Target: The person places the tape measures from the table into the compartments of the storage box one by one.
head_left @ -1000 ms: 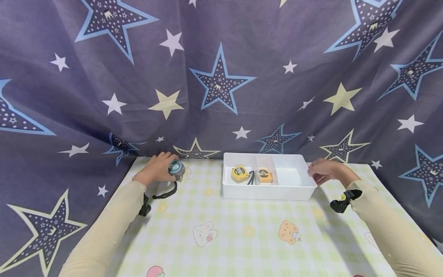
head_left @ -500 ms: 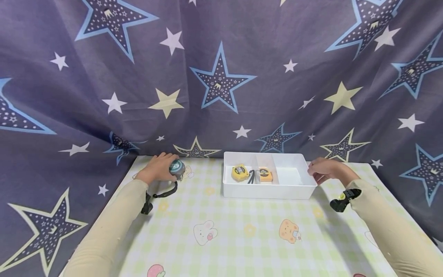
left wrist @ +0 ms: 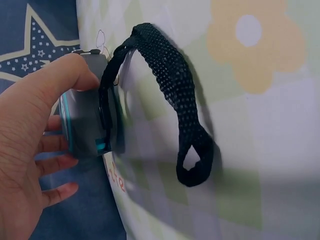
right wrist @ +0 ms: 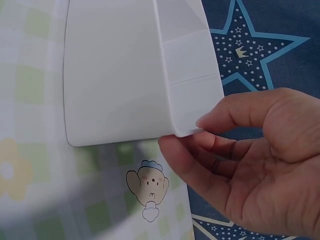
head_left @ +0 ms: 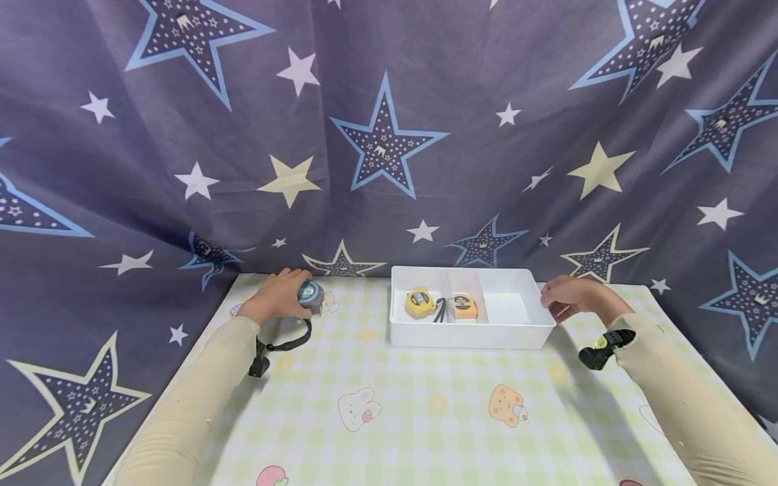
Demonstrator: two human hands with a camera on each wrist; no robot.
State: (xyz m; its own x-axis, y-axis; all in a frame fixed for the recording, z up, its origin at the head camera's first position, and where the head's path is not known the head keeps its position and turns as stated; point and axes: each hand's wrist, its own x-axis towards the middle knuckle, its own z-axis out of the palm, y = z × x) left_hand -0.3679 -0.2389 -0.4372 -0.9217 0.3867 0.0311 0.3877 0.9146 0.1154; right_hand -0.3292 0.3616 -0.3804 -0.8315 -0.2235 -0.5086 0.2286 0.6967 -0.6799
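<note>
At the table's back left, my left hand [head_left: 276, 295] grips a grey and teal tape measure [head_left: 310, 295]. In the left wrist view the thumb lies on its near side and the other fingers reach behind it. Its black woven wrist strap [left wrist: 172, 85] curves over the tablecloth. My right hand [head_left: 569, 297] pinches the right end of a white divided box [head_left: 468, 336] at the rim, thumb and forefinger at the corner. A yellow tape measure [head_left: 420, 303] and a yellow-orange tape measure [head_left: 465, 306] lie in the box left of the divider, a dark strap between them.
A checked tablecloth [head_left: 425, 432] with printed animals and flowers covers the table. Behind it and at both sides hangs a dark star-patterned curtain [head_left: 486, 175]. The box stands near the back edge.
The left hand and grey tape measure have shifted only slightly, and the wrist strap bows a little differently. The right hand and box stay in place, with a small camera sway.
</note>
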